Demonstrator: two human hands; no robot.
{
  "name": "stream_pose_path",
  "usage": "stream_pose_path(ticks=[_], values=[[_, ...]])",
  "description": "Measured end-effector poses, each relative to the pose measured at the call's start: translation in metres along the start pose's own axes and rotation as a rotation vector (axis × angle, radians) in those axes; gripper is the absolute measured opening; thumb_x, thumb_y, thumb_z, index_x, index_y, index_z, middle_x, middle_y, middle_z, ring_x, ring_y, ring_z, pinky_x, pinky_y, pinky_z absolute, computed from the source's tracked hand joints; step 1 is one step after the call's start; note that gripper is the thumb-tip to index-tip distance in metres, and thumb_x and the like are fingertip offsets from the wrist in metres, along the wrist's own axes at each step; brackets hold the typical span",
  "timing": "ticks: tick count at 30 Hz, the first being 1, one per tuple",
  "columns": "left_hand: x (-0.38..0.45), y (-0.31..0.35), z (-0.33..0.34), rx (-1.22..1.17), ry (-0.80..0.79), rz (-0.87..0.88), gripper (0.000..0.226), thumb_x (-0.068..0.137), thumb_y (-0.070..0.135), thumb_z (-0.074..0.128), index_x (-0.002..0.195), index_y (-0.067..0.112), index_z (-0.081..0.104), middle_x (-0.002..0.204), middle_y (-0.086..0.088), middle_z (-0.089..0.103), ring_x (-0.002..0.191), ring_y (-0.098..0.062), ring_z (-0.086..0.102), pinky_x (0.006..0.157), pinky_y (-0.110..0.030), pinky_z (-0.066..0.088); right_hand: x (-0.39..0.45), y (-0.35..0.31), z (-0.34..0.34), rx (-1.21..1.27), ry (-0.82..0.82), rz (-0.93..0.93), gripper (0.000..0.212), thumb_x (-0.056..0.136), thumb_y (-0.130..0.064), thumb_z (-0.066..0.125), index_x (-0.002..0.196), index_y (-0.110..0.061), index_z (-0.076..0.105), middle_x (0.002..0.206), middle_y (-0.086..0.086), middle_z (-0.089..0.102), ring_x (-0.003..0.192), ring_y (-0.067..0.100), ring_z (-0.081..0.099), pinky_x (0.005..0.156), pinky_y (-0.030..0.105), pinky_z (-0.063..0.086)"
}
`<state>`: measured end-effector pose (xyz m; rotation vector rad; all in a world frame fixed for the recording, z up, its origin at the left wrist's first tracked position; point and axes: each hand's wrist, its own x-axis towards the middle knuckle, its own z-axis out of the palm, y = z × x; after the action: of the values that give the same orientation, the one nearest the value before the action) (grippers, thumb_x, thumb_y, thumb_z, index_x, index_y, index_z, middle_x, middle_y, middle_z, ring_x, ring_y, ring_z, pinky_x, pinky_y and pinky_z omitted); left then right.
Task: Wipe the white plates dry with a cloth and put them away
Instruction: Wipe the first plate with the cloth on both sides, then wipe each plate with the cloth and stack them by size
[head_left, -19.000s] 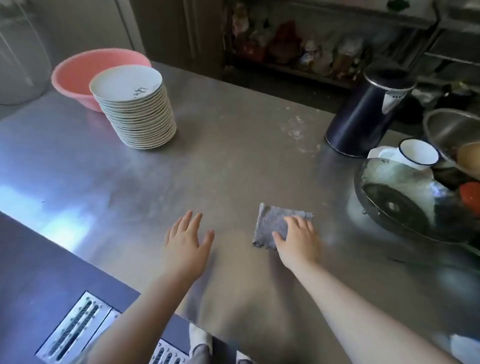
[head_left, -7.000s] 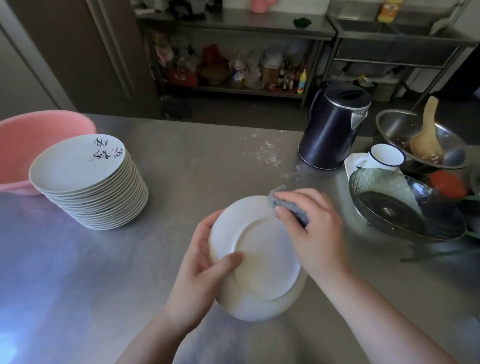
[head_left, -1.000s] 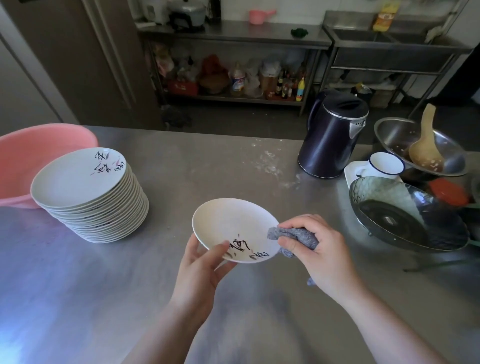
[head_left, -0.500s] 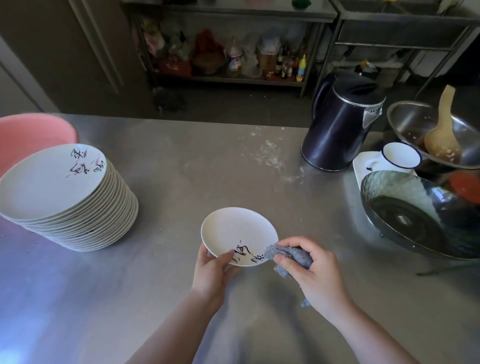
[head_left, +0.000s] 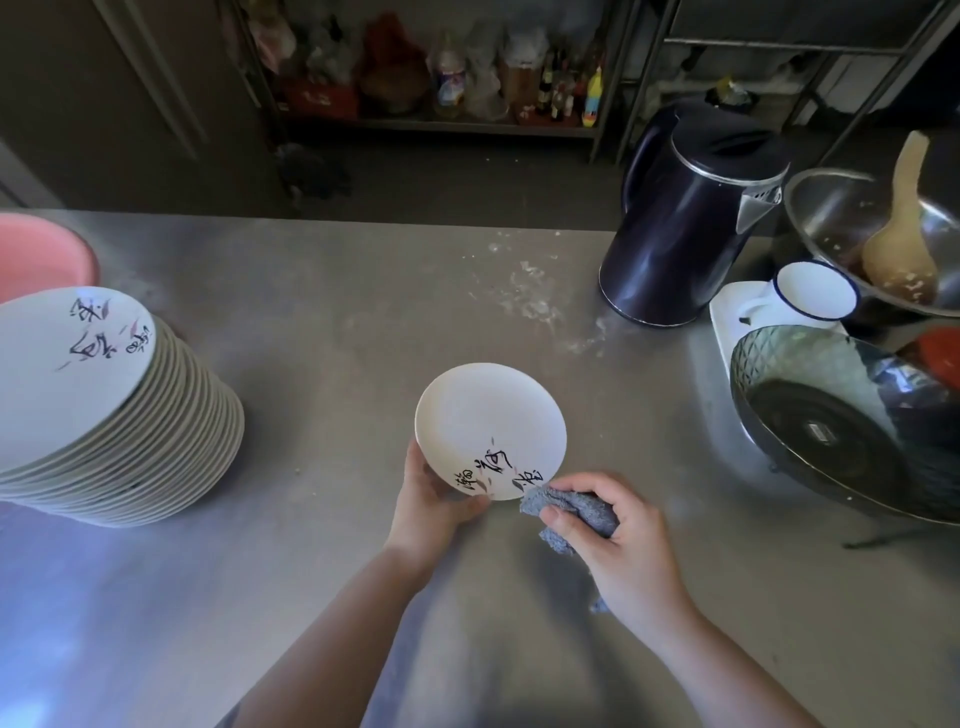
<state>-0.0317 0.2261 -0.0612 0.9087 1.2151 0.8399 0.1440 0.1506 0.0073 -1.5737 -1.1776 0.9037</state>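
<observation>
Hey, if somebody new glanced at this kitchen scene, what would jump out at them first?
Centre stage, the left hand holds a small white plate with black brush lettering while the right hand grips a crumpled grey cloth at its rim. A tall stack of matching white plates stands far left; a dark electric kettle stands back right.

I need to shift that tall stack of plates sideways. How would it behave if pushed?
The stack of plates is many plates deep, so probably heavy. It already leans, so upper plates may slide off. On the smooth steel table its base could slip; they look breakable.
</observation>
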Motion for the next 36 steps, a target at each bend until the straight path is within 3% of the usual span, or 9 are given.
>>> stream_pose_path(ticks=[3,7,10,12,14,18,24,30,36], values=[[0.003,-0.006,-0.001,0.125,0.051,-0.012,0.084,0.065,-0.006,0.083,0.131,0.029,0.045,0.120,0.001,0.063,0.108,-0.013,0.065,0.075,-0.023,0.056,-0.001,0.001,0.002,0.006,0.000,0.006,0.022,0.071,-0.026,0.073,0.089,-0.038,0.069,0.093,-0.007,0.069,0.090,0.012,0.065,0.076,0.013,0.047],[0.005,-0.004,-0.003,0.290,0.089,-0.003,0.082,0.049,0.018,0.085,0.125,0.024,0.053,0.118,-0.005,0.063,0.099,-0.013,0.068,0.082,-0.036,0.059,-0.004,0.001,-0.001,-0.003,0.002,0.015,0.022,0.072,-0.026,0.073,0.090,-0.037,0.069,0.093,-0.006,0.069,0.090,0.013,0.065,0.076,0.014,0.046],[0.004,0.000,-0.006,0.363,0.066,-0.003,0.067,0.058,0.000,0.085,0.116,0.016,0.056,0.108,-0.008,0.067,0.074,-0.001,0.070,0.063,-0.019,0.056,-0.009,-0.001,-0.004,-0.016,0.009,0.029,0.021,0.073,-0.025,0.075,0.090,-0.036,0.069,0.092,-0.007,0.070,0.087,0.013,0.066,0.074,0.016,0.048],[-0.002,0.005,-0.009,0.369,0.063,-0.014,0.061,0.067,-0.009,0.080,0.113,0.021,0.053,0.115,-0.007,0.063,0.066,0.001,0.067,0.060,-0.016,0.052,-0.013,-0.005,-0.007,-0.009,0.011,0.056,0.019,0.076,-0.021,0.079,0.088,-0.033,0.070,0.088,-0.006,0.071,0.076,0.009,0.066,0.064,0.016,0.048],[-0.015,0.009,-0.013,0.389,0.096,-0.020,0.064,0.072,-0.004,0.079,0.116,0.030,0.048,0.123,-0.004,0.052,0.072,-0.004,0.067,0.068,-0.023,0.053,-0.017,-0.012,-0.008,0.005,0.011,0.071,0.018,0.075,-0.021,0.082,0.086,-0.029,0.070,0.081,-0.008,0.071,0.061,0.004,0.061,0.056,0.015,0.044],[-0.057,0.016,-0.028,0.356,0.177,0.023,0.056,0.078,0.002,0.077,0.121,0.028,0.052,0.129,0.001,0.049,0.095,-0.007,0.065,0.075,-0.030,0.055,-0.024,-0.029,-0.005,0.001,-0.021,0.039,0.018,0.077,-0.010,0.079,0.085,-0.021,0.068,0.072,-0.013,0.069,0.056,0.003,0.061,0.050,0.016,0.042],[-0.133,0.034,-0.060,0.425,0.318,0.180,0.041,0.081,0.007,0.077,0.111,0.030,0.062,0.117,0.010,0.056,0.092,0.009,0.062,0.069,-0.010,0.049,-0.032,-0.053,0.027,0.027,-0.143,-0.024,0.027,0.077,0.008,0.069,0.082,-0.019,0.068,0.082,-0.001,0.071,0.061,0.005,0.069,0.056,0.012,0.046],[-0.183,0.050,-0.114,0.457,0.471,0.284,0.039,0.080,0.003,0.076,0.107,0.030,0.066,0.114,0.011,0.057,0.096,0.005,0.061,0.069,-0.015,0.053,-0.050,-0.081,0.077,0.033,-0.218,-0.103,0.025,0.078,0.003,0.072,0.085,-0.022,0.068,0.079,-0.012,0.071,0.062,0.002,0.067,0.051,0.010,0.044],[-0.187,0.066,-0.189,0.416,0.632,0.336,0.030,0.084,0.006,0.073,0.099,0.031,0.068,0.108,0.008,0.064,0.091,0.004,0.064,0.066,-0.011,0.049,-0.053,-0.116,0.133,-0.032,-0.226,-0.212,0.026,0.075,0.004,0.076,0.081,-0.021,0.070,0.075,-0.016,0.070,0.070,-0.001,0.066,0.063,0.006,0.044]])
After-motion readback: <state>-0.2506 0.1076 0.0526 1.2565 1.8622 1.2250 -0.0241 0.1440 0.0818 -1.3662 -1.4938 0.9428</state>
